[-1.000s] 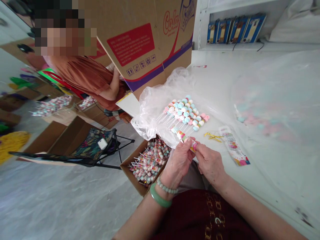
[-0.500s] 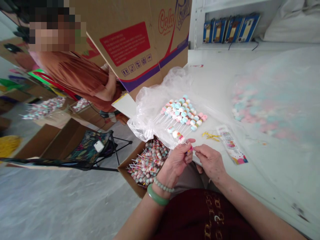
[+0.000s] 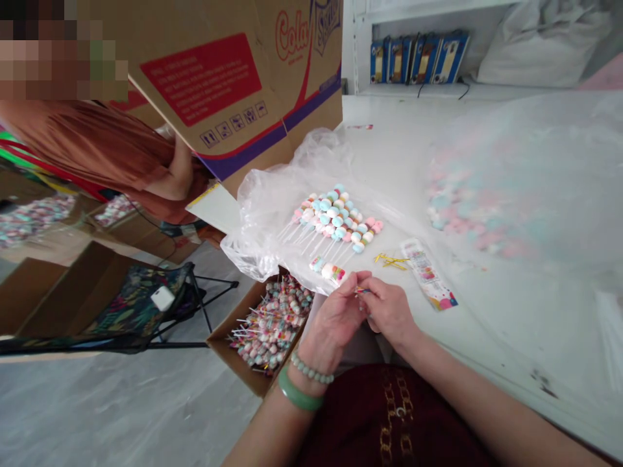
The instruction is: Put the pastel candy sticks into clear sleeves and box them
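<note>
Right at the front, the left hand [image 3: 333, 318], jade bangle [image 3: 298, 397] on its wrist, and the right hand [image 3: 389, 312] come together, fingertips pinched on a thin stick [image 3: 363, 290] just above the near edge of the bench [image 3: 487, 337]. Too small to read what's at its tip! Just beyond, two wrapped candy skewers [image 3: 327, 271] lie at the edge of a crumpled plastic sheet [image 3: 263, 220], with rows of pastel marshmallow skewers [image 3: 331, 217] on top. Slick plastic there: one careless nudge could send those sticks sliding over the edge. Below that edge, an open cardboard box [image 3: 233, 366] is packed with skewers [image 3: 272, 327], their points sticking out every way, so a slip could mean a pricked hand. To the right, a printed header card [image 3: 428, 275] and gold twist ties [image 3: 390, 261] rest on the bench. Farther off, a co-worker's hand [image 3: 180, 172] steadies a large Cola carton [image 3: 233, 84].
</note>
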A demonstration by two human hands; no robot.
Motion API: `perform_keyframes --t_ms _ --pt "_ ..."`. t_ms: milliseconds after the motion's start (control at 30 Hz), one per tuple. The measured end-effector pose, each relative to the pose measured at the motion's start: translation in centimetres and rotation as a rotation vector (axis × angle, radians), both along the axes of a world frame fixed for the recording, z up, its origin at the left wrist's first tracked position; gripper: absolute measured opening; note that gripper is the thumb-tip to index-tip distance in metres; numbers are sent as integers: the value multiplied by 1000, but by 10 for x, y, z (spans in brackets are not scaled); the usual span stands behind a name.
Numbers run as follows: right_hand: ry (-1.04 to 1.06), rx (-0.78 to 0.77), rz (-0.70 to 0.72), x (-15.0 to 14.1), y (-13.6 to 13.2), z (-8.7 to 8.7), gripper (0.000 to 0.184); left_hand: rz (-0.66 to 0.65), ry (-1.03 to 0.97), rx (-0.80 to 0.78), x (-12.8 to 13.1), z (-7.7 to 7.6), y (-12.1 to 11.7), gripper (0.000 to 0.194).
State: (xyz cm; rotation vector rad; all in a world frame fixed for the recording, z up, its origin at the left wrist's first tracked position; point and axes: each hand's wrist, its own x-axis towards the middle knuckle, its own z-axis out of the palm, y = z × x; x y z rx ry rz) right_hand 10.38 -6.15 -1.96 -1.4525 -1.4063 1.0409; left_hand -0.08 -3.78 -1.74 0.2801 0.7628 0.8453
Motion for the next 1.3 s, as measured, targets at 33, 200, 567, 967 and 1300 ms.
perform_keyframes --t_ms 33,200,567,967,1300 --pt "170 -112 32 3 2 -2 17 -46 10 40 -2 0 0 34" --pt "596 -470 114 16 -4 -7 23 -199 261 334 -20 5 -1 25" --pt "528 -69 -420 26 19 8 10 -168 511 214 -19 -1 -11 31" --pt "-1152 261 -103 85 57 -27 22 -129 586 170 -24 -19 -9 33" --pt "-1033 273 -249 86 40 -16 21 -123 317 9 -32 -10 -10 22"
